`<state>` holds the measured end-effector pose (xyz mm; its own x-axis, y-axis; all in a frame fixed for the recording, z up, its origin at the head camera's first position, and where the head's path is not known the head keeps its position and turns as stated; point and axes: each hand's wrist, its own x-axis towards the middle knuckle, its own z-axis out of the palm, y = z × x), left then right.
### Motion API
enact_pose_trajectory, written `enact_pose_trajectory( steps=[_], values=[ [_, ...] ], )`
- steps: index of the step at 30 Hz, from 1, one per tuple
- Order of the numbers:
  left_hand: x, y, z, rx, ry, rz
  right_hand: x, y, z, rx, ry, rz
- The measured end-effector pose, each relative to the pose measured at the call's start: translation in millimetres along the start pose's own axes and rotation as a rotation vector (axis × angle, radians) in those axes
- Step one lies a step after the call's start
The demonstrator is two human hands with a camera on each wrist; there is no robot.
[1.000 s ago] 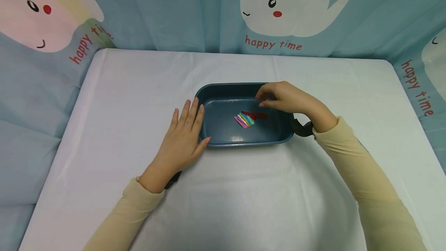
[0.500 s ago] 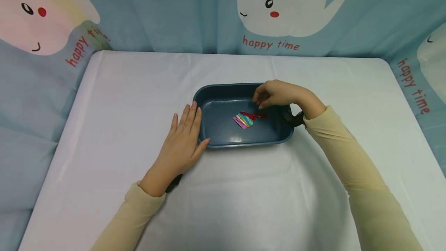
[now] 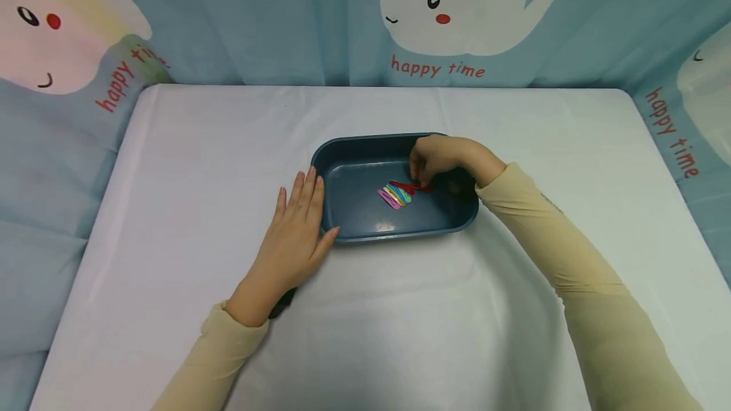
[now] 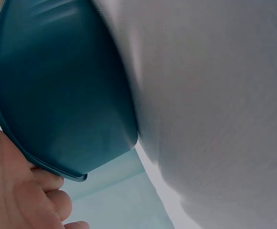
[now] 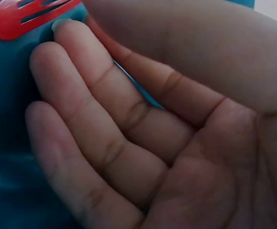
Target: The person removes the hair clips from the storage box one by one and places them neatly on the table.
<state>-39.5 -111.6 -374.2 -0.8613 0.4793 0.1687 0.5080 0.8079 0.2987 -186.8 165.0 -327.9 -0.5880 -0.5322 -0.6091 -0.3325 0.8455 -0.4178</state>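
- Here we are above the blue tray [image 3: 351, 208], and the small clips lie bunched on its floor, around the middle.
- We count off the colours: a pink clip [image 3: 389, 199] on the left edge of the bunch, yellow, blue and green slivers [image 3: 398, 193] packed against each other, and red clips [image 3: 401, 184] on the far and right side.
- In goes the right hand [image 3: 445, 156], over the tray's right half, fingers bent downward with the tips right at the red end of the bunch!
- From the right wrist we get a close look: one red clip [image 5: 7, 21] runs up behind the thumb, the other fingers loosely curled below. Whether thumb and finger pinch it, we cannot tell; the contact is hidden.
- Over to the left hand [image 3: 291, 240]: fingers straight, laid against the tray's left rim, thumb spread toward the near corner, gripping nothing that we can see.
- The left wrist shows us the tray's outer wall standing on the white cloth [image 4: 214, 114].
- Behind it all, we have a blue curtain [image 3: 274, 18] with whale prints [image 3: 468, 11] and red "happy time" lettering [image 3: 438, 67].
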Motion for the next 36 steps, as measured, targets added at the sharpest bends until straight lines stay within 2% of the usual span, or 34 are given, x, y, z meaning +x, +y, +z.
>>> enact_pose_trajectory(
  steps=[6, 13, 23, 36],
  values=[
    [-0.1, 2.2, 4.2, -0.002, 0.011, -0.014, 3.6, 0.1, 4.5, -0.078, 0.009, 0.025],
    [-0.2, 1.7, 3.8, -0.006, 0.017, -0.013, 6.0, -1.0, 6.5, -0.087, 0.008, 0.032],
    [0.1, 3.0, 3.8, -0.011, 0.019, -0.012, 2.9, 3.1, 7.6, -0.021, 0.021, -0.002],
    [0.1, 2.5, 4.9, -0.024, 0.031, -0.003, -22.7, 5.5, 1.2, 0.149, 0.119, -0.063]
  ],
)
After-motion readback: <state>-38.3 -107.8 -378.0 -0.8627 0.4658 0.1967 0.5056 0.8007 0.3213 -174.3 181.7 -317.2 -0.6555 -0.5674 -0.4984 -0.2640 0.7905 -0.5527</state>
